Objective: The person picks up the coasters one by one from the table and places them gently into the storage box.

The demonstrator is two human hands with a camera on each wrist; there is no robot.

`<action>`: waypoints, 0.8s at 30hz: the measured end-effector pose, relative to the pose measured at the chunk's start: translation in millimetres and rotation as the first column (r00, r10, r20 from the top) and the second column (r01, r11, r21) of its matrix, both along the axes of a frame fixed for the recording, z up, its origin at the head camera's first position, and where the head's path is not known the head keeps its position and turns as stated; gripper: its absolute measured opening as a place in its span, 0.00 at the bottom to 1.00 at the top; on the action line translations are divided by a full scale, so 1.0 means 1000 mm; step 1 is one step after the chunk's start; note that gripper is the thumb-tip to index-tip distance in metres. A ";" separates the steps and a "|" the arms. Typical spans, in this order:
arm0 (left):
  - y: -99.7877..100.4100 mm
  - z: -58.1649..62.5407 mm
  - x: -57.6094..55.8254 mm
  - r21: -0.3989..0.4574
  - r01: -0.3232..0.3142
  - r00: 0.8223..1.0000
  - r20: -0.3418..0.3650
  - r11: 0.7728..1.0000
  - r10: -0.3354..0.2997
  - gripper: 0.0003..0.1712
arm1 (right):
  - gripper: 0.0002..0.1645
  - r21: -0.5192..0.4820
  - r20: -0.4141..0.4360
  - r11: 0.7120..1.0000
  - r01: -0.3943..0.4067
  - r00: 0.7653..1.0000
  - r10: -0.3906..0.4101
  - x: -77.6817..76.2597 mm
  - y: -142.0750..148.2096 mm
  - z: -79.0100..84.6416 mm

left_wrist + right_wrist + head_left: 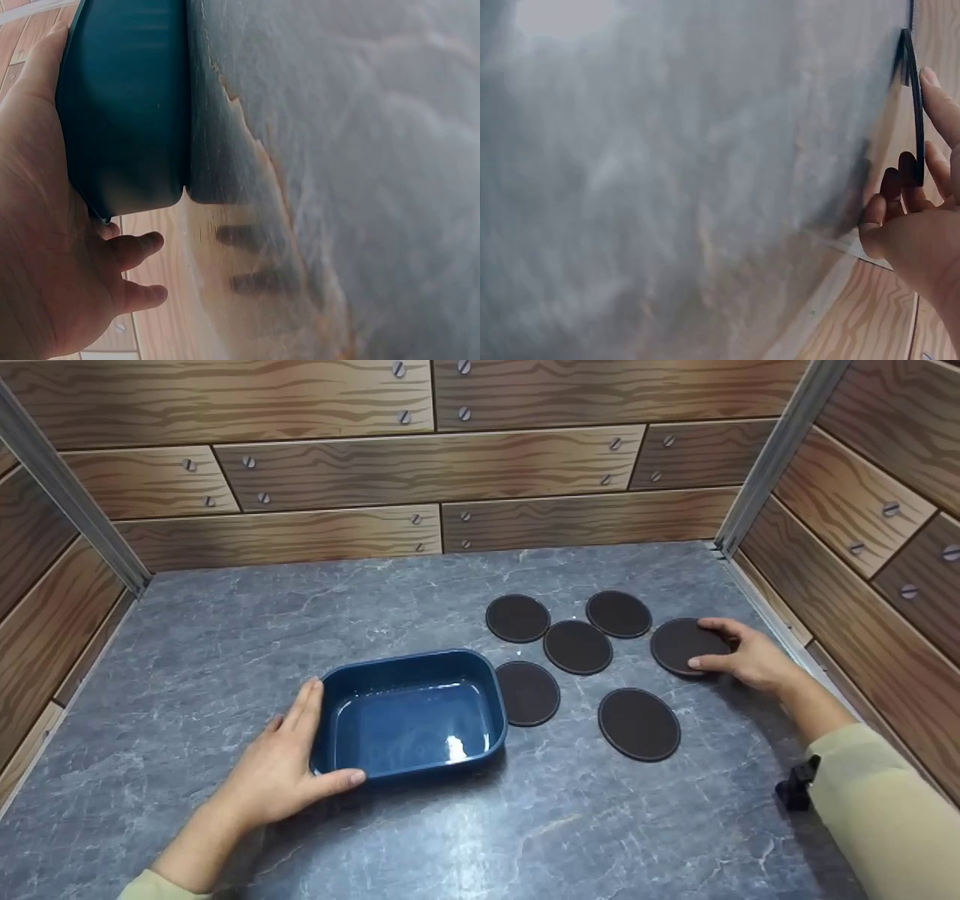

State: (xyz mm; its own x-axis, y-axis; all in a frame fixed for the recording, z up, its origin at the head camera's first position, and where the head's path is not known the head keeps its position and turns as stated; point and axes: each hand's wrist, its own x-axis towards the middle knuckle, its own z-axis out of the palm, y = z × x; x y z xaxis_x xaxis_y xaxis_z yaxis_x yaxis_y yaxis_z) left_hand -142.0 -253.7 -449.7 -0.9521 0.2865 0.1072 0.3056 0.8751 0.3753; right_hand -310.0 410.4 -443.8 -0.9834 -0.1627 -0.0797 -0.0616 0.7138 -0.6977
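A deep blue rectangular dish (409, 727) with rounded corners stands on the table, and nothing lies inside it. My left hand (281, 765) rests against its left end, the fingers stretched along that side and the thumb on the front rim. In the left wrist view some fingers of the left hand (67, 225) spread free beyond the dish's wall (127, 112). Far to the right, my right hand (750, 656) pinches a round dark coaster (679, 647) by its right edge. Edge-on in the right wrist view, that coaster (917, 112) sits between thumb and fingers.
Several more dark round coasters with stitched edges, such as one in front (639, 724) and one at the back (517, 618), lie flat between dish and right hand. One coaster (531, 694) is partly covered by the dish's right end. Wood-patterned walls (420, 472) enclose the grey marbled table (262, 607).
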 end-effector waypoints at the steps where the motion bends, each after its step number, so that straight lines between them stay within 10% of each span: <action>1: 0.000 0.000 0.000 -0.001 -0.001 1.000 -0.002 1.000 0.001 0.75 | 0.50 -0.007 0.001 1.000 0.000 1.000 0.000 0.000 -0.001 0.002; 14: 0.001 0.001 -0.001 -0.019 -0.011 0.999 0.031 1.000 0.011 0.76 | 0.42 -0.056 -0.111 0.998 0.023 0.993 -0.029 0.012 -0.028 0.048; 24: 0.002 0.002 -0.001 -0.021 -0.010 0.999 0.037 1.000 0.011 0.77 | 0.38 -0.166 -0.265 0.979 -0.118 0.961 0.071 0.033 -0.099 0.080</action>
State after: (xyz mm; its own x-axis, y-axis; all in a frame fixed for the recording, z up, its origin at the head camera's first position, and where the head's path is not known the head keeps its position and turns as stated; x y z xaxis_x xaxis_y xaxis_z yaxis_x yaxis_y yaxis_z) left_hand -143.2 -252.0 -447.9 -0.9582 0.2783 0.0659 0.2825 0.8858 0.3682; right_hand -277.5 311.8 -364.1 -0.9461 -0.2446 0.2123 -0.3167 0.5613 -0.7646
